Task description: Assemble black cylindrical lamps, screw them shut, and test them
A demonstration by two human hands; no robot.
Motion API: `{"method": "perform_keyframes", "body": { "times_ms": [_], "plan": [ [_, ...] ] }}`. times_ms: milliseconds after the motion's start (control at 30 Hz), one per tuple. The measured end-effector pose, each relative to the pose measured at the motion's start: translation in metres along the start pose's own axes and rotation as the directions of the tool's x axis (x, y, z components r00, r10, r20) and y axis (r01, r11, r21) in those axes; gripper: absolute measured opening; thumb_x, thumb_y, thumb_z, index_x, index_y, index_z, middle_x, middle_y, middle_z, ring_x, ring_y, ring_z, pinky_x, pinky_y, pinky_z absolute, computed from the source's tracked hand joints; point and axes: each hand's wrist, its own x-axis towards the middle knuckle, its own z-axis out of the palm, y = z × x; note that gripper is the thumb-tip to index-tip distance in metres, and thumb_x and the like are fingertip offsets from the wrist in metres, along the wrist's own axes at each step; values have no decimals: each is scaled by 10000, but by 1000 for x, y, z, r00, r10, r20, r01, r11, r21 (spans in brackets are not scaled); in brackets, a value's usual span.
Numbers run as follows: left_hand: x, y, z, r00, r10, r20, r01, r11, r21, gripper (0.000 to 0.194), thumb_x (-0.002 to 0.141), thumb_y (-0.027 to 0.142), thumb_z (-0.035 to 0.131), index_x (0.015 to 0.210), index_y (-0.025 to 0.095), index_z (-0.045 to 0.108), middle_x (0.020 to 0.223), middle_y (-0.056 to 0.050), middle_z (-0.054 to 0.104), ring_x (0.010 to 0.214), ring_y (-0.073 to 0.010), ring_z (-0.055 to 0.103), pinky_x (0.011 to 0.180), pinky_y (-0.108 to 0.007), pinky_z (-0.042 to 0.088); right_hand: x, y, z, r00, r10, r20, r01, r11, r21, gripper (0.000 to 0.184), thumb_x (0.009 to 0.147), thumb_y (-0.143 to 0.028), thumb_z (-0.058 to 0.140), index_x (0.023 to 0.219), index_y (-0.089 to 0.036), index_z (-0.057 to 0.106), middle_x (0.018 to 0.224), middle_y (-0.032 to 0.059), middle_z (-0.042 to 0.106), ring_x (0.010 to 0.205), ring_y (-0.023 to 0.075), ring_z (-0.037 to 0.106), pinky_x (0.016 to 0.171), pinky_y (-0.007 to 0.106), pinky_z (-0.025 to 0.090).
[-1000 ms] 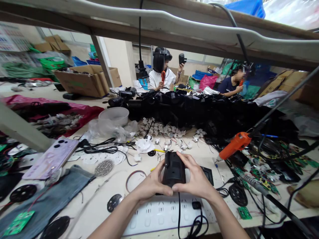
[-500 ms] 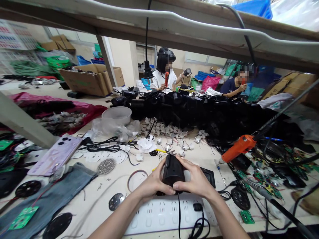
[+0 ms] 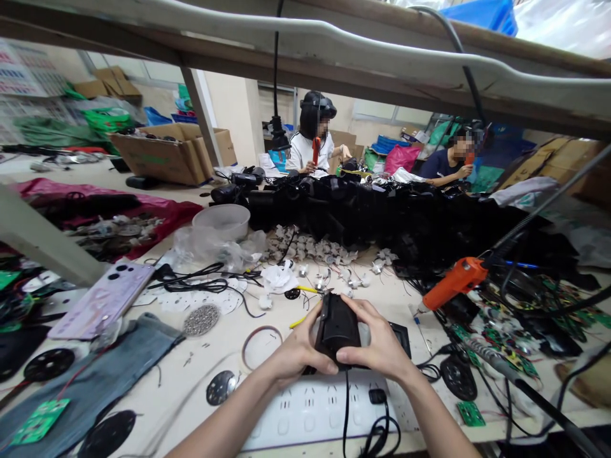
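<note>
A black plastic housing (image 3: 340, 327) with a cord trailing from its near end is held between both hands, just above the white power strip (image 3: 317, 410). My left hand (image 3: 300, 346) grips its left side, thumb along the near edge. On the right side my right hand (image 3: 377, 337) presses with thumb and fingers. The kind of device cannot be made out, and its underside is hidden. Beyond the hands lie yellow-handled pliers (image 3: 308, 289) and small white motor-like parts (image 3: 351, 280). A roll of tape (image 3: 261, 346) lies left of my left hand.
An orange electric screwdriver (image 3: 453, 283) hangs at the right above circuit boards (image 3: 520, 324). A purple phone (image 3: 102, 299), a dish of screws (image 3: 201, 319) and blue cloth (image 3: 119, 362) lie left. Black parts (image 3: 334, 210) are heaped behind; two people sit beyond. A shelf beam (image 3: 334, 57) crosses overhead.
The housing has tilted slightly and shifted a little to the right within my hands, which still hold it. Across the bench, one person's raised hand with a dark part has come down.
</note>
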Motion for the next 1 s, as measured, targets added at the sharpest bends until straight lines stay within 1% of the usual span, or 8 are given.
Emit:
{"method": "perform_keyframes", "body": {
  "times_ms": [167,433,600,667,733,800,867,1000],
  "plan": [
    [1,-4,-2,1000,21,17,-21,1000,-12,1117,360,-85,748,1384,256,460,1352,-77,553,1256,-292,453,963,-319,396,-2,-3,3,999,3,-45,-4,1000,-24,923,564,-365,844,1403,-248,479,1325,96,487,1262,300,474,1093,445,363],
    [-1,-3,-2,999,5,54,-8,999,39,1102,376,-75,738,1388,274,477,1352,-72,554,1243,-319,459,982,-371,395,2,-10,-6,1000,25,11,-24,991,-133,903,501,-379,887,1338,-303,558,1247,72,503,1244,313,461,1084,469,369],
    [1,-3,-6,1000,17,18,-17,1000,-17,1096,387,-93,701,1386,301,482,1491,-37,420,1398,-290,284,1107,-363,268,12,-9,-18,998,-56,-40,58,997,52,775,665,-462,774,1372,-279,515,1288,83,507,1240,289,479,1074,441,379],
    [2,-4,-10,1000,-14,-7,14,1000,-15,1112,378,-106,693,1387,310,479,1522,-31,381,1416,-289,256,1123,-359,242,19,-1,-24,990,-57,-131,73,991,113,734,742,-502,689,1404,-280,464,1309,89,503,1218,281,504,1035,432,416],
    [1,-5,-16,997,-72,-23,71,997,-34,1139,378,-108,690,1405,323,452,1526,-37,377,1397,-305,301,1105,-364,280,28,14,-31,948,12,-318,-6,1000,18,732,744,-539,666,1402,-294,459,1293,90,492,1211,296,499,1031,457,409],
    [-1,-6,-21,993,-115,-25,113,990,-83,1174,389,-97,686,1442,330,393,1500,-57,415,1333,-309,403,1055,-354,342,37,35,-37,844,59,-534,-178,968,-176,778,669,-578,720,1363,-294,511,1227,103,482,1218,343,458,1057,519,354],
    [-4,-5,-25,990,-143,12,143,981,-134,1218,419,-68,703,1485,349,288,1441,-84,478,1236,-306,508,995,-368,394,44,58,-41,765,52,-642,-320,896,-309,808,607,-597,760,1318,-267,565,1172,129,472,1219,398,417,1052,577,319],
    [-6,0,-27,978,-176,111,194,965,-175,1312,481,50,808,1504,433,81,1382,-110,513,1106,-325,597,908,-461,448,48,83,-44,787,64,-613,-379,835,-399,744,631,-544,769,1276,-221,590,1185,156,458,1206,424,415,1007,595,358]
  ]
}}
